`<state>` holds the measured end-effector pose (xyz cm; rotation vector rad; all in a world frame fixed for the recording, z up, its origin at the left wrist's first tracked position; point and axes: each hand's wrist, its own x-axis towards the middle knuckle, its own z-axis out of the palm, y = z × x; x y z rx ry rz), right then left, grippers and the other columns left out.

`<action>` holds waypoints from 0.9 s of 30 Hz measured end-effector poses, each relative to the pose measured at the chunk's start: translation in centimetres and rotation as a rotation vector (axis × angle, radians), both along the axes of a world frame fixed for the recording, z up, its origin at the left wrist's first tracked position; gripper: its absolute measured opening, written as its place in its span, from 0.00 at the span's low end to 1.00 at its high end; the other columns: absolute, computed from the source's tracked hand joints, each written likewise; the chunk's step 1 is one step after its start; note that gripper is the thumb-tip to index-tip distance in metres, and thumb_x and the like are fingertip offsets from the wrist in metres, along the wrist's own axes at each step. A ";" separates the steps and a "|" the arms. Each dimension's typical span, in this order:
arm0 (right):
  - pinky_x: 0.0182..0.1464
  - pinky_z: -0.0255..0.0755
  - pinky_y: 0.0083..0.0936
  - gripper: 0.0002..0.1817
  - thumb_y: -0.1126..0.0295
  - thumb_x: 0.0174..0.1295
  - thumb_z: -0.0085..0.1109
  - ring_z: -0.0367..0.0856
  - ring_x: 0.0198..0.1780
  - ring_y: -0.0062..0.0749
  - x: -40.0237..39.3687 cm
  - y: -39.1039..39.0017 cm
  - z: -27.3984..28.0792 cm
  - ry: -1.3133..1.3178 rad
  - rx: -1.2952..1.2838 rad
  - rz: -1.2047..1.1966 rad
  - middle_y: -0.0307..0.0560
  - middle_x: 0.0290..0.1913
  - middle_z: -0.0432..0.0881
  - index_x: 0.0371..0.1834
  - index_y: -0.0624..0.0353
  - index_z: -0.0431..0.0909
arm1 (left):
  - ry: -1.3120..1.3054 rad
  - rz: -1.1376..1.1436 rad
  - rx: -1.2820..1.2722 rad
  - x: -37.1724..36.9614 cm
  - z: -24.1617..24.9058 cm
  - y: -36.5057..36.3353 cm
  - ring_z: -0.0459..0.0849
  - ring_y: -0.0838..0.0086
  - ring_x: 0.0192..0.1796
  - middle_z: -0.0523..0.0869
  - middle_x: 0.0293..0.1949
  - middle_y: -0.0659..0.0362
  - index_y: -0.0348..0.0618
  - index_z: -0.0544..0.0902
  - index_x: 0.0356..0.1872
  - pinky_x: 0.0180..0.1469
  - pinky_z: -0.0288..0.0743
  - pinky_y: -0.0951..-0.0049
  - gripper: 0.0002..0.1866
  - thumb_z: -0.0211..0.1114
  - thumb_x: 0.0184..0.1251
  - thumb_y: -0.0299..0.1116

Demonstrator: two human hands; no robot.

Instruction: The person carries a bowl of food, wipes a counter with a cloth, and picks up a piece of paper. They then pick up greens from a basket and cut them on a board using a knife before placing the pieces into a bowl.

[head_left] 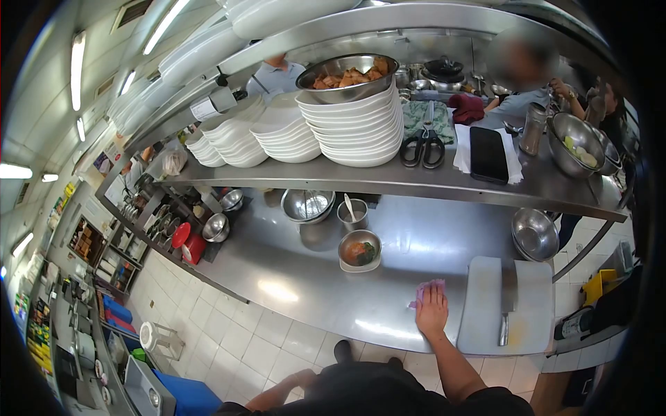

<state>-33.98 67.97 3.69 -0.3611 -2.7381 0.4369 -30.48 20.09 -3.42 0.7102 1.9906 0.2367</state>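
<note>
Steel counter [402, 243] gleams before me; the right hand [432, 313] lies flattened over a pink cloth [420, 294], right of lower centre, near a white board [480, 305]. Whether the left hand [302, 378], bottom centre, grips anything, I can't tell.

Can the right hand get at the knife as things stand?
Probably yes: the knife lies uncovered on the white cutting board, to the right of the right hand, and nothing seems to stand between them. The right hand rests on a pink cloth, which it would likely leave first.
</note>
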 end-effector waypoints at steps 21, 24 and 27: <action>0.72 0.54 0.44 0.29 0.61 0.65 0.53 0.58 0.74 0.52 0.0 -0.1 0.0 0.071 -0.012 0.017 0.60 0.71 0.66 0.67 0.64 0.66 | 0.567 0.868 1.617 -26.8 46.9 11.7 0.84 0.69 0.46 0.85 0.43 0.55 0.35 0.79 0.48 0.52 0.80 0.67 0.14 0.65 0.71 0.35; 0.72 0.53 0.44 0.29 0.61 0.65 0.53 0.59 0.74 0.52 0.0 -0.3 0.1 0.034 -0.011 0.014 0.60 0.71 0.66 0.67 0.64 0.66 | 0.641 0.891 1.841 -31.7 52.4 12.2 0.83 0.67 0.51 0.82 0.49 0.55 0.40 0.76 0.48 0.51 0.81 0.66 0.14 0.66 0.70 0.37; 0.72 0.53 0.45 0.29 0.61 0.64 0.54 0.59 0.74 0.53 0.3 -0.3 0.1 0.047 -0.017 -0.002 0.60 0.71 0.66 0.67 0.64 0.65 | 0.615 0.998 1.874 -34.1 55.2 12.8 0.83 0.67 0.50 0.82 0.45 0.56 0.40 0.75 0.46 0.51 0.82 0.64 0.14 0.70 0.67 0.34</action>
